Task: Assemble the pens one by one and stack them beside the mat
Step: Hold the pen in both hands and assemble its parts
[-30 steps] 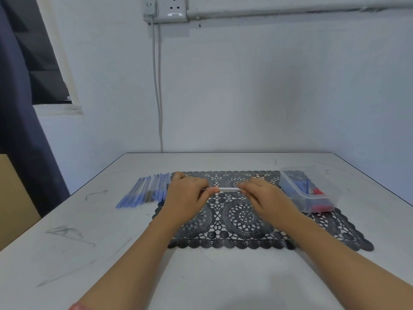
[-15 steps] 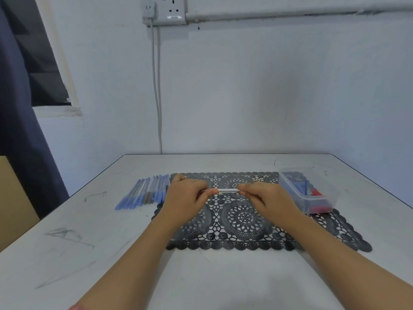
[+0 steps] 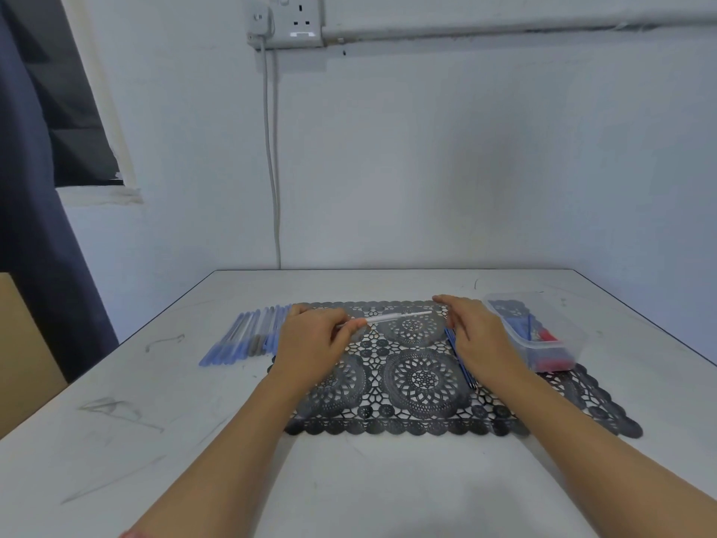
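Note:
My left hand (image 3: 314, 343) pinches the left end of a clear pen barrel (image 3: 399, 317), which sticks out to the right above the black lace mat (image 3: 411, 382). My right hand (image 3: 477, 335) hovers over the mat's right part with relaxed fingers, holding nothing. Beside it, dark blue ink refills (image 3: 461, 363) lie on the mat, partly hidden by the hand. A row of several assembled blue pens (image 3: 248, 335) lies on the table just left of the mat.
A clear plastic box (image 3: 543, 343) with blue and red pen parts stands on the mat's right end. The white table (image 3: 194, 440) has pencil scuffs. A wall with a socket and cable is behind; a dark curtain hangs at left.
My right hand has let go of the barrel's right end and drawn back to the right. The left hand still holds the barrel, now tilted slightly upward to the right.

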A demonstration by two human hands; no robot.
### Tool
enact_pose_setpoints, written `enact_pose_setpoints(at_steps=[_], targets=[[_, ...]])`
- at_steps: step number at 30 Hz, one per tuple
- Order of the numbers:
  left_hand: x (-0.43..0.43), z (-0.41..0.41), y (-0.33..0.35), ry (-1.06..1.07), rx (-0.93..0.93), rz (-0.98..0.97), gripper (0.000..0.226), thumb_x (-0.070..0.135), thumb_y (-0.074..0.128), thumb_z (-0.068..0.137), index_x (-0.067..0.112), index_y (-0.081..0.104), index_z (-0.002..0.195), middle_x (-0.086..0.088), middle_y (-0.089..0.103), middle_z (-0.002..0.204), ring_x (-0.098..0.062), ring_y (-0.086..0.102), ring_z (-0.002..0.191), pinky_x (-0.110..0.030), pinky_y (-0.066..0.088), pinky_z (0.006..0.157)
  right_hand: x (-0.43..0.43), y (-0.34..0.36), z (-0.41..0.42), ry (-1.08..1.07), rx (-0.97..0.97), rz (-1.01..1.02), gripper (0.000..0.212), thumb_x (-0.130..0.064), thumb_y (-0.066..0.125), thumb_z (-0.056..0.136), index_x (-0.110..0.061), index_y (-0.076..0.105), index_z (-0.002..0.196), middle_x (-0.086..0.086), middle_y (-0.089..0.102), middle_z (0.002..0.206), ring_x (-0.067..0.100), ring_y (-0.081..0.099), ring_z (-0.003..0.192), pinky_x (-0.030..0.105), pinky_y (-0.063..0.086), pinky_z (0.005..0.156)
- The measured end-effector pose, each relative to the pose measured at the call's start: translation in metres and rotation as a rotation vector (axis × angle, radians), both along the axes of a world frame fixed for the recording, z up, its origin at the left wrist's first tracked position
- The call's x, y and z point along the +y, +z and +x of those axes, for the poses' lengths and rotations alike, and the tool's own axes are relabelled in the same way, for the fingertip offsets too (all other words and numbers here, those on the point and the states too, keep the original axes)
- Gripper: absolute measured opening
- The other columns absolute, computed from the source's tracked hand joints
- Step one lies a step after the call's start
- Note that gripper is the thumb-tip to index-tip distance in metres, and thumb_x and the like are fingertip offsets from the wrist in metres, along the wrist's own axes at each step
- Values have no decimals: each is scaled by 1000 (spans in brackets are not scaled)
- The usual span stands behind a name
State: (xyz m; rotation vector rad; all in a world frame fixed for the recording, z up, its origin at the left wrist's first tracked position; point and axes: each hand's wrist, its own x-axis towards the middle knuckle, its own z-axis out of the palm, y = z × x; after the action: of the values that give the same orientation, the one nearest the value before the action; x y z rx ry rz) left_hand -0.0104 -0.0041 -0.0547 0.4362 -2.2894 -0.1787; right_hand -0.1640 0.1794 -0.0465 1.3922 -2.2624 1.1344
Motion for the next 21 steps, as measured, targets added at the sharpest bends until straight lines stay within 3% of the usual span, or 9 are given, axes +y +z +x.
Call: enact_pose_setpoints(at_steps=[2,4,11,18,21], targets=[[-1,0,0,5,-1,5,57,65,29,85,21,59,65,10,44,46,-2,41,47,-28,30,77,-1,0,-1,-11,-25,-5,44,9,43,89,-11,54,127,3,54,91,11,48,80,12,36,69],[-1,0,1,8,-4,5,53,62,36,88,20,59,65,10,42,45,-2,39,47,-29,32,78,-1,0,-2,-16,-29,-43,43,8,51,86,-13,55,124,1,54,92,9,48,75,13,41,72],[0,3,1,9,3,22,40,48,48,91,20,57,63,11,39,44,0,37,46,-32,34,82,0,-1,-3,5,-130,72,24,2,67,78,-18,62,90,-3,59,75,-3,52,65,3,41,65],[-2,1,-1,23,-21,25,40,48,47,91,20,56,64,11,40,45,-1,38,47,-32,34,85,-3,-8,-1,48,-183,223,16,-1,68,79,-15,69,87,-4,66,77,-1,59,68,-3,40,63],[-2,0,-2,24,-19,15,40,49,46,91,22,54,63,11,40,45,0,38,47,-31,32,83,-4,-11,0,67,-187,260,16,-1,68,79,-15,70,88,-5,64,76,-9,53,66,-2,38,62]])
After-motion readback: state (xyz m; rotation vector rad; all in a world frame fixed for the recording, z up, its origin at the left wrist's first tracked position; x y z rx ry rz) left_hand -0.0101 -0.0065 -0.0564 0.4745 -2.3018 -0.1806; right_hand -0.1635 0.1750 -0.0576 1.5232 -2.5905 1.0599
